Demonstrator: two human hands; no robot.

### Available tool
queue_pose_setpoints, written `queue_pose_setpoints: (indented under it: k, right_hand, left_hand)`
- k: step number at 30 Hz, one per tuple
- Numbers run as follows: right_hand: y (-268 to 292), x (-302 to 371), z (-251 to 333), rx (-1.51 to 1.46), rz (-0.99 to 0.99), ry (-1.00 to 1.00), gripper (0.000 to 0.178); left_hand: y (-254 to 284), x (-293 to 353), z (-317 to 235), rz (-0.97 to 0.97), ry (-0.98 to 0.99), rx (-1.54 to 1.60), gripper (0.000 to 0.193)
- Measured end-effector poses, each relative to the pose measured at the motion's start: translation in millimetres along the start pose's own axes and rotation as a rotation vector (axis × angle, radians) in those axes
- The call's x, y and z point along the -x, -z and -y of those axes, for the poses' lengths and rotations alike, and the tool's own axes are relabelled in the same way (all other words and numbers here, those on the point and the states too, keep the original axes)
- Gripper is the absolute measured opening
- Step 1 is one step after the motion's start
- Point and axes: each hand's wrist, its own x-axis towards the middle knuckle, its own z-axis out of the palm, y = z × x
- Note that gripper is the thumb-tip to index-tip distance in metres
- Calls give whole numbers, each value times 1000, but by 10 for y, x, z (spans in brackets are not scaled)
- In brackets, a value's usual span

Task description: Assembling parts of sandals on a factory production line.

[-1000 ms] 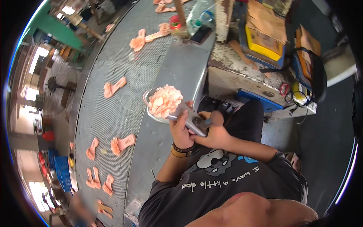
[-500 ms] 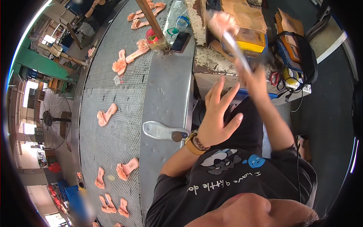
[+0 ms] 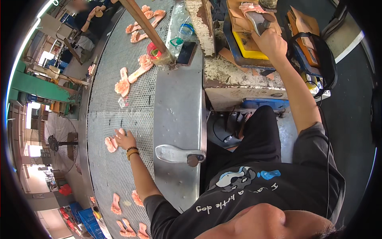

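Both your hands are busy: your left hand (image 3: 124, 139) lies with fingers spread on a pink sole piece (image 3: 111, 143) on the mesh conveyor (image 3: 115, 107). Your right hand (image 3: 272, 42) has its fingers wrapped around a metal shoe last (image 3: 256, 20) above the workbench surface (image 3: 238, 75).

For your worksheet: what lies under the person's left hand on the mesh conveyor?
The left hand presses on pink sole pieces lying on the mesh conveyor. Only their edges show; the part under the palm is covered.

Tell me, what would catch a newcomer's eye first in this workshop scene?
Probably the pale pink sole-shaped pieces scattered along the curved grey mesh belt on the left. The person's left hand rests on one pink piece there, while the right hand reaches up to the cluttered bench, gripping a metal tool. A metal foot-shaped form sits on the steel ledge between.
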Motion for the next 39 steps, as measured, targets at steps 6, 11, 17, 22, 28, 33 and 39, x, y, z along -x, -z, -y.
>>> queue_pose_setpoints:
  k: [6,11,17,22,28,33,39]
  right_hand:
    - [244,-29,76,135,-55,57,80]
    - [-129,-178,-429,-686,-660,128,38]
    - [11,-218,-330,-533,-491,186,34]
    - [-35,-212,-212,-424,-393,190,29]
    - [27,-196,-202,-424,-421,199,29]
    - [113,-249,-314,-350,-320,104,38]
    - [64,-682,67,-235,-158,-145,74]
  left_hand:
    - [-274,52,139,213,68,-88,79]
    - [-56,205,339,267,-51,108,75]
    - [-3,314,352,171,-6,24,87]
    - [-371,-204,710,-47,44,-183,87]
    - [-277,-320,518,211,84,-33,56]
    - [-107,558,198,136,-320,61,50]
    - [53,839,680,-41,-72,-95,59]
